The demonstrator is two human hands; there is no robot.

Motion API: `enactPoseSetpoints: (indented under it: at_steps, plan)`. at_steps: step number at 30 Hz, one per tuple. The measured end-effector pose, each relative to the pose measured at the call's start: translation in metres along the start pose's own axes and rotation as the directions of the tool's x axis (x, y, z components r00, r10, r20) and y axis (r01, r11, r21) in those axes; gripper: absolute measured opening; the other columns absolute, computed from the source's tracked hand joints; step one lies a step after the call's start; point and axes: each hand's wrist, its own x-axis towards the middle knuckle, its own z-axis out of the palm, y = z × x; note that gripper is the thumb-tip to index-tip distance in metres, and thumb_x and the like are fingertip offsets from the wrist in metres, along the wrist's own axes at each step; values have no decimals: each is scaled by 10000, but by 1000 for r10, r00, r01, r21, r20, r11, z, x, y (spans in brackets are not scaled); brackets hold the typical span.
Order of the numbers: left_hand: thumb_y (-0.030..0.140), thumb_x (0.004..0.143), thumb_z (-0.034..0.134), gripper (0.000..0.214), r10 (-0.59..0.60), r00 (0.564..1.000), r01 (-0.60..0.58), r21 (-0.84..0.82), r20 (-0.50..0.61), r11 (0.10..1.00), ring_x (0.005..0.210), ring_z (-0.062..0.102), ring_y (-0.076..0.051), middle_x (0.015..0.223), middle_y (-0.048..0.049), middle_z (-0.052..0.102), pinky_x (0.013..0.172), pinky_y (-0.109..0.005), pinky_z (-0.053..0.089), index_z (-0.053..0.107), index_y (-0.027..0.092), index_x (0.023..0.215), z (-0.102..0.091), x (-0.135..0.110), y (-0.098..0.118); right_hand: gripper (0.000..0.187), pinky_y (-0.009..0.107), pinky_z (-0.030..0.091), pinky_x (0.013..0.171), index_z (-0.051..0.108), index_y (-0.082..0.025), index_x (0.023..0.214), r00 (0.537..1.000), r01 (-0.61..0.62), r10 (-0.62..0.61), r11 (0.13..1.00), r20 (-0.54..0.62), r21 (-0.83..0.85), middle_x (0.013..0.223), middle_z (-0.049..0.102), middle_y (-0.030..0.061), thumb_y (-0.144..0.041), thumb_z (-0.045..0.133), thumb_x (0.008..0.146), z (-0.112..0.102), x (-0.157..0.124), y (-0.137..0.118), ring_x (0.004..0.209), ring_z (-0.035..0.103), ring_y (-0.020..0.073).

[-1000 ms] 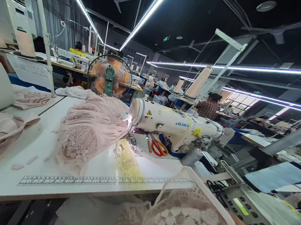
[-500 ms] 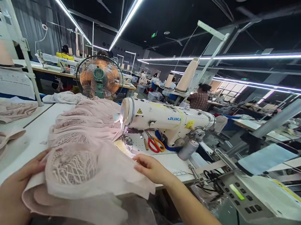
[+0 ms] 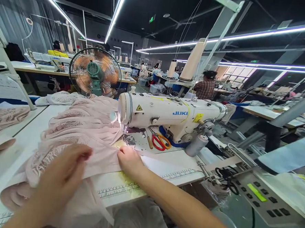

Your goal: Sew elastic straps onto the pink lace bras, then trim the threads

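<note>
A pale pink lace garment piece (image 3: 98, 159) lies on the white sewing table (image 3: 172, 165) in front of me. My left hand (image 3: 60, 177) rests on its left part with fingers curled down onto the fabric. My right hand (image 3: 129, 159) pinches the fabric's right edge, just in front of the needle area of the white JUKI sewing machine (image 3: 168, 115). A stack of similar pink lace pieces (image 3: 85, 120) lies behind, to the left of the machine head.
Red and orange scissors (image 3: 159, 142) lie on the machine bed beside a grey thread spool (image 3: 195, 146). A fan (image 3: 94, 72) stands at the table's far edge. A control panel (image 3: 262, 198) sits at right. Other people work at tables behind.
The pink piece was lifted from my lap onto the table. Both hands moved forward with it; my right hand now holds its edge close to the needle.
</note>
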Motion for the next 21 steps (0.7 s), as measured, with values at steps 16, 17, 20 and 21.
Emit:
enactPoseSetpoints:
  at_steps: [16, 17, 20, 21]
  plan:
    - [288, 926, 369, 427, 106, 863, -267, 267, 494, 926, 1280, 476, -284, 1380, -163, 525, 1073, -451, 400, 552, 90, 1257, 118, 61, -13, 304, 404, 427, 1008, 577, -105, 1147, 974, 214, -200, 967, -110, 138, 1249, 568, 147, -171, 502, 860, -15, -71, 32, 1162, 498, 268]
    - [290, 930, 370, 426, 114, 857, -291, 290, 503, 912, 1281, 474, -284, 1380, -156, 527, 1076, -447, 399, 552, 92, 1261, 121, 63, -14, 308, 410, 429, 1006, 575, -110, 1152, 971, 215, -195, 965, -137, 149, 1253, 569, 143, -170, 491, 861, -13, -76, 34, 1161, 498, 269]
    - [298, 931, 378, 413, 115, 853, -316, 329, 509, 890, 1259, 486, -297, 1354, -145, 554, 1075, -456, 395, 572, 100, 1237, 125, 70, -13, 311, 417, 447, 982, 573, -123, 1155, 968, 217, -188, 960, -168, 176, 1224, 585, 129, -172, 476, 863, -9, -84, 39, 1123, 513, 265]
    - [297, 928, 381, 407, 109, 857, -308, 331, 503, 892, 1243, 495, -303, 1337, -154, 563, 1062, -462, 405, 578, 98, 1223, 126, 72, -12, 305, 417, 448, 979, 573, -128, 1150, 968, 217, -187, 959, -169, 181, 1217, 587, 128, -175, 477, 865, -8, -84, 39, 1118, 513, 263]
